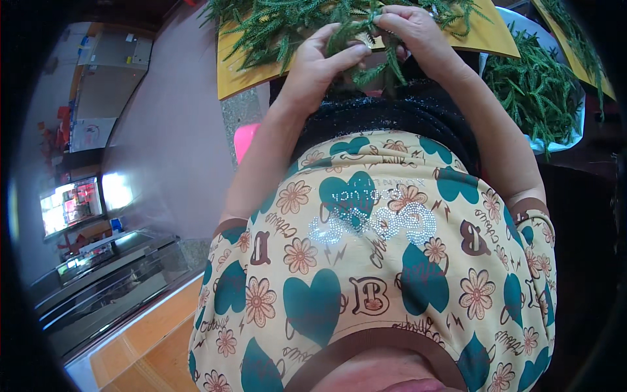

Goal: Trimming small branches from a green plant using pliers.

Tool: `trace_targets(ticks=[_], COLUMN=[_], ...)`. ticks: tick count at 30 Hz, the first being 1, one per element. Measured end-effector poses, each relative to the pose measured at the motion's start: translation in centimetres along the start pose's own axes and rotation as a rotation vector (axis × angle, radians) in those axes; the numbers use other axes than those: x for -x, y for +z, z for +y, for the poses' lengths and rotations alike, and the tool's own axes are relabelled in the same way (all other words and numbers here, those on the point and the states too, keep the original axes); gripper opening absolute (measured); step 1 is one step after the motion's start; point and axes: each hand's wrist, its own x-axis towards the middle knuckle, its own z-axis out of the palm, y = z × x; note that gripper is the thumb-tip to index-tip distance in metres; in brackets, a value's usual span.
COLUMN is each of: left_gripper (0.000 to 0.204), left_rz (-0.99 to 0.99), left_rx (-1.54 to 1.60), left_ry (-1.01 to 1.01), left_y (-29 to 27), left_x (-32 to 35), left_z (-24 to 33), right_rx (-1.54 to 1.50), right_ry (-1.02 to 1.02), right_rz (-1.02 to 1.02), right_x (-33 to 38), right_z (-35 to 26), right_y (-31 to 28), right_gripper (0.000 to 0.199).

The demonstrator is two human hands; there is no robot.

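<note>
Left hand (323, 64) and right hand (421, 38) meet on a green sprig (394, 65) at the edge of a yellow tabletop (491, 34)

Closest to view is the person's cream shirt (375, 261), printed with teal hearts, brown-red flowers and lettering, with a row of shiny studs across the chest. Bare forearms run from its short, brown-edged sleeves. Beyond the shirt, dark cloth (398, 114) covers the lap and is scattered with pale specks. A pink object (244, 141) shows just beside the left forearm; its kind cannot be told.

Farther out, the green sprig is held between the two hands, in front of the tabletop's near edge, with its needled ends hanging over the lap. The left hand is closed around it from the left, thumb pointing toward the other hand. The right hand pinches its upper part between thumb and forefinger; its other fingers are curled and partly hidden.

Loose greenery (268, 29) lies piled on the tabletop behind and to both sides of the hands. To the right, a white bag (578, 124) is full of more cut sprigs (529, 81), some lying over its rim. Past it, a second yellow board (604, 86) slants across the corner, with green strands on it and over its edge.

On the left, an orange-brown surface (150, 356) sits low in view. Farther off are a pale floor (176, 85), a bright rectangular panel (73, 206) and a light cabinet (108, 65).
</note>
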Motion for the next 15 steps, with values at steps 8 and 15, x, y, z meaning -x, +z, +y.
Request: trace_targets(ticks=[8,15], left_gripper=[0.056,0.039], left_rz=[-0.131,-0.052], left_rx=[0.519,0.369], left_ry=[-0.166,-0.086], left_y=[-1.5,-0.7], left_x=[0.4,0.3], left_z=[1.3,0.6], right_rx=[-0.047,-0.016], right_ry=[-0.052,-0.182], right_rz=[0.09,0.094], right_x=[-0.7,-0.8], right_z=[1.4,1.7], right_y=[0.0,0.4], right_gripper=[0.022,0.019])
